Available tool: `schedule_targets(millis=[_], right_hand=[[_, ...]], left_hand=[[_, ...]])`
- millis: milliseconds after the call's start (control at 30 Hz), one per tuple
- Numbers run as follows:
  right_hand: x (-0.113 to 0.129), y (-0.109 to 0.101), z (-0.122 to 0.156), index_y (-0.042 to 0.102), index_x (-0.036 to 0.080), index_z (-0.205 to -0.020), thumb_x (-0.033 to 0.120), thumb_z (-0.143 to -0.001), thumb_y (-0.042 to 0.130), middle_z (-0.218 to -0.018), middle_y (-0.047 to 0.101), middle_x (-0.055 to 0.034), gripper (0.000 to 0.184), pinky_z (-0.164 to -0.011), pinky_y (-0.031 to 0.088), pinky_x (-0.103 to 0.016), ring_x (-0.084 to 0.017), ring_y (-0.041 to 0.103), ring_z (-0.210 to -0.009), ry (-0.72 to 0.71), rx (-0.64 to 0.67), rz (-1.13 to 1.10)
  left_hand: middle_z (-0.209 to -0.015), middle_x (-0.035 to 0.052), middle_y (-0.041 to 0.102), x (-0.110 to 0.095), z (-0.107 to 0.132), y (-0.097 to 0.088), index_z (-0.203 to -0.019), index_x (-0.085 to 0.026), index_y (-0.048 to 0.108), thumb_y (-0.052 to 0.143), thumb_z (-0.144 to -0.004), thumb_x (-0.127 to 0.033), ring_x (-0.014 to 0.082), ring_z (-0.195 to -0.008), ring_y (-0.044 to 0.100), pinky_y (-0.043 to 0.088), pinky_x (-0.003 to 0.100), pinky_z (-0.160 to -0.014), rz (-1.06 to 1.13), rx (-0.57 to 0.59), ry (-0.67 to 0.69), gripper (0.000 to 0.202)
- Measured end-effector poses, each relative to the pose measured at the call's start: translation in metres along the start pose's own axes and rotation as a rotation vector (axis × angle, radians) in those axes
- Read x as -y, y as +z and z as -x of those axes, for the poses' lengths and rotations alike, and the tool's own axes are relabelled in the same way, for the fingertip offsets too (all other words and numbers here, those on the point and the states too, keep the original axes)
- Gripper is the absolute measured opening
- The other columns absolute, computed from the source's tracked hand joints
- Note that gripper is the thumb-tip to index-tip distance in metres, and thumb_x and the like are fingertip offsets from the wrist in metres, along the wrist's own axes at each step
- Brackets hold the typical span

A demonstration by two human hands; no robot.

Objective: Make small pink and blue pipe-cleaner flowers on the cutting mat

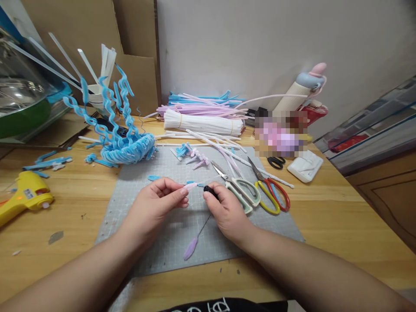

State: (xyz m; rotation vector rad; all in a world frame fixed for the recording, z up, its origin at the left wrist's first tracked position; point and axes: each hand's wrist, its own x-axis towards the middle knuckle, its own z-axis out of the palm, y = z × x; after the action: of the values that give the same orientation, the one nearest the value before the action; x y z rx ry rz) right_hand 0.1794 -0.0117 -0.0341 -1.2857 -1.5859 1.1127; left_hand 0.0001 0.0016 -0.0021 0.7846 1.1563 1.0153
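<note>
My left hand (162,197) pinches a pale pink fuzzy pipe cleaner piece (191,186) between thumb and fingertips. Close beside it, my right hand (229,210) is closed around a small black object (210,190); its kind is mostly hidden by the fingers. Both hands are over a grey cutting mat (130,225). Below the right hand, a purple leaf-shaped pipe cleaner piece (191,249) on a thin wire rests on the mat. Blue pieces (154,177) lie just beyond the left hand. White-handled scissors (238,188) lie next to the right hand.
A blue pipe cleaner crown (128,148) stands at the left, near a yellow glue gun (29,197). Bundled white pipe cleaners (201,123) lie by the wall. Scissors with red and yellow handles (271,193) and a white case (304,167) are at the right.
</note>
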Motion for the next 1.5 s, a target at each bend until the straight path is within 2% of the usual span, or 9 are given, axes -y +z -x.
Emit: schedule_targets(millis=[300,500,700,967,1133,1500], right_hand=[[0.0028,0.0010,0.0003,0.058,0.020,-0.093,0.037,-0.095,0.046,-0.083,0.059,-0.0021,0.020,-0.073,0.042,-0.032,-0.018,0.053,-0.077,-0.017,0.023,0.033],[0.0048,0.0003,0.0002,0.059,0.020,-0.089,0.036,-0.094,0.048,-0.081,0.059,-0.0022,0.020,-0.070,0.041,-0.031,-0.018,0.053,-0.074,-0.030,0.072,0.081],[0.0028,-0.0003,0.0003,0.058,0.020,-0.094,0.038,-0.095,0.046,-0.081,0.058,-0.0014,0.021,-0.070,0.040,-0.030,-0.017,0.052,-0.074,-0.020,0.040,0.043],[0.0018,-0.0005,-0.0013,0.055,0.021,-0.091,0.039,-0.094,0.047,-0.079,0.054,0.0004,0.020,-0.070,0.039,-0.029,-0.017,0.049,-0.074,-0.006,0.005,-0.059],[0.0027,-0.0016,-0.0019,0.052,0.022,-0.085,0.039,-0.094,0.047,-0.076,0.049,0.0016,0.020,-0.068,0.037,-0.028,-0.016,0.045,-0.072,-0.026,-0.044,-0.099],[0.0082,-0.0043,-0.0031,0.046,0.022,-0.078,0.040,-0.095,0.045,-0.072,0.039,0.0030,0.025,-0.062,0.033,-0.027,-0.014,0.037,-0.066,-0.035,-0.128,-0.142]], left_hand=[[-0.060,-0.0022,0.067,0.0019,-0.0002,-0.0007,-0.068,-0.015,0.065,0.086,-0.061,-0.027,0.0084,-0.056,0.062,0.048,0.019,-0.058,-0.005,0.030,0.006,0.025],[-0.064,-0.0013,0.067,0.0008,0.0021,0.0009,-0.067,-0.015,0.065,0.087,-0.057,-0.030,0.0099,-0.056,0.062,0.050,0.022,-0.060,0.005,0.036,-0.015,0.028],[-0.064,-0.0016,0.068,0.0015,0.0017,0.0022,-0.067,-0.015,0.065,0.087,-0.056,-0.030,0.0099,-0.056,0.062,0.051,0.022,-0.060,0.014,0.044,-0.016,0.028],[-0.060,-0.0014,0.067,0.0013,0.0001,-0.0005,-0.067,-0.015,0.065,0.085,-0.060,-0.029,0.0092,-0.056,0.062,0.048,0.019,-0.058,-0.008,0.016,0.000,0.026],[-0.059,-0.0009,0.066,-0.0012,0.0003,0.0001,-0.066,-0.016,0.064,0.085,-0.058,-0.029,0.0109,-0.055,0.062,0.048,0.022,-0.058,-0.030,0.001,-0.002,0.027],[-0.059,-0.0021,0.066,-0.0016,0.0003,0.0005,-0.068,-0.015,0.063,0.086,-0.057,-0.028,0.0086,-0.055,0.061,0.049,0.018,-0.056,-0.005,-0.016,-0.007,0.028]])
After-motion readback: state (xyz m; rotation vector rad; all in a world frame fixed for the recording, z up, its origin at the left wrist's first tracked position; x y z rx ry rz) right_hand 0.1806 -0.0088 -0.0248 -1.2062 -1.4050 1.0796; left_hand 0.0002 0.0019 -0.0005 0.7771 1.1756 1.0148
